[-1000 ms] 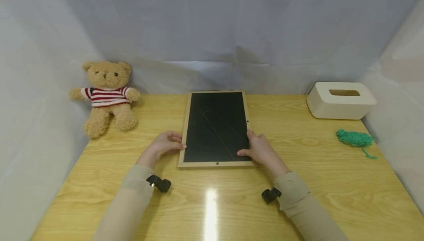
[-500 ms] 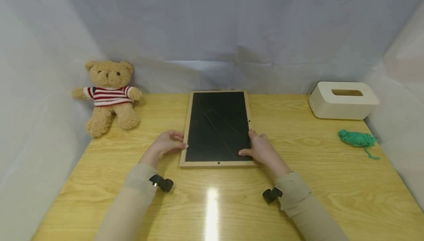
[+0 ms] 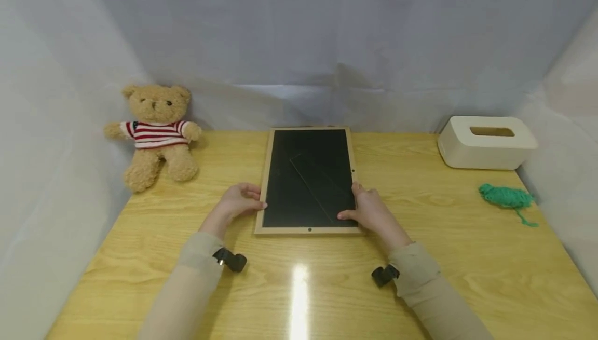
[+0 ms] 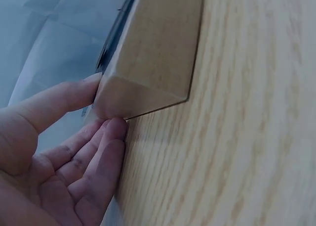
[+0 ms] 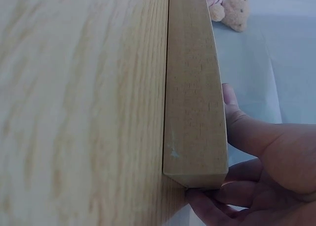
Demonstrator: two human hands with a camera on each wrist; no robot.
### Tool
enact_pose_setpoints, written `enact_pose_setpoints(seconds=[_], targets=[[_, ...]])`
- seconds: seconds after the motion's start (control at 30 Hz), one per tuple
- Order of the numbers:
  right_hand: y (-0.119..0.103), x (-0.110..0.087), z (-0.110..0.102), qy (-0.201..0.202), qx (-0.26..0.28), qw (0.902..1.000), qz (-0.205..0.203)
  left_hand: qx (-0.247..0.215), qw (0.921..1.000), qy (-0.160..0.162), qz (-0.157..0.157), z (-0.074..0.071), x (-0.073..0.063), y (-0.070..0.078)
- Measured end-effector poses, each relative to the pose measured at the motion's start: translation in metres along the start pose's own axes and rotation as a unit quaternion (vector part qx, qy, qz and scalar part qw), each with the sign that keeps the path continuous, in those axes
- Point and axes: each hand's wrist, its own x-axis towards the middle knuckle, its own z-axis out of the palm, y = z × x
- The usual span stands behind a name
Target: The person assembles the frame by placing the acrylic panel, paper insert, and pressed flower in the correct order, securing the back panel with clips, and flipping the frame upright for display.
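Note:
A blackboard (image 3: 308, 184) with a thick pale wooden frame lies flat on the table, its long sides running away from me. My left hand (image 3: 235, 202) holds the left side near the front corner, thumb on the upper edge. In the left wrist view its bent fingers (image 4: 91, 171) touch the frame's side low by the tabletop. On the opposite side my right hand (image 3: 371, 210) grips the frame, thumb resting over the black surface. The right wrist view shows its fingers (image 5: 232, 196) curled along the frame's lower edge, partly hidden by the wood.
A teddy bear (image 3: 156, 137) in a striped shirt sits at the back left. At the back right stands a cream tissue box (image 3: 488, 143), with a bundle of green yarn (image 3: 504, 195) in front of it. White sheets hang behind and at both sides of the wooden table (image 3: 420, 174).
The whole head view has drifted slightly, so everything appears a little farther right. Both hands keep the same hold, and the blackboard stays put on the table.

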Motion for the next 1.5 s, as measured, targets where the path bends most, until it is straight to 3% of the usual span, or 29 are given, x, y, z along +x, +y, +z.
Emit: enact_pose_setpoints(seconds=[0.1, 0.2, 0.3, 0.37, 0.43, 0.6, 0.77, 0.9, 1.0, 1.17, 1.23, 1.5], targets=[[0.002, -0.002, 0.001, 0.001, 0.004, 1.0, -0.005, -0.008, 1.0, 0.0, 0.003, 0.001, -0.001, -0.003], [0.003, -0.003, 0.002, 0.002, 0.015, 0.9998, -0.013, -0.004, 0.9994, 0.009, 0.032, 0.002, -0.005, -0.006], [0.004, -0.003, 0.002, 0.006, 0.022, 0.9996, -0.016, 0.039, 0.9952, 0.048, 0.076, 0.005, -0.014, -0.006], [0.004, -0.003, 0.002, 0.01, 0.028, 0.9995, -0.014, 0.089, 0.9876, 0.073, 0.106, 0.007, -0.023, -0.006], [0.005, -0.002, 0.002, 0.009, 0.029, 0.9995, -0.013, 0.134, 0.9809, 0.086, 0.112, 0.012, -0.032, -0.005], [0.005, -0.001, 0.002, 0.012, 0.037, 0.9992, -0.009, 0.161, 0.9812, 0.045, 0.096, 0.025, -0.048, -0.006], [0.006, 0.0, 0.002, 0.009, 0.037, 0.9993, -0.003, 0.164, 0.978, 0.034, 0.124, 0.035, -0.05, -0.01], [0.007, -0.001, 0.003, 0.012, 0.035, 0.9993, -0.006, 0.201, 0.9667, 0.055, 0.149, 0.038, -0.052, -0.011], [0.007, -0.001, 0.004, 0.016, 0.035, 0.9992, -0.008, 0.255, 0.9513, 0.071, 0.158, 0.04, -0.056, -0.009], [0.007, -0.002, 0.004, 0.014, 0.042, 0.999, -0.005, 0.369, 0.904, 0.09, 0.196, 0.045, -0.063, -0.002], [0.006, -0.002, 0.004, 0.013, 0.043, 0.999, -0.005, 0.391, 0.8923, 0.096, 0.204, 0.047, -0.065, -0.001], [0.006, -0.004, 0.002, 0.016, 0.052, 0.9985, -0.011, 0.385, 0.8997, 0.101, 0.18, 0.049, -0.065, 0.0]])
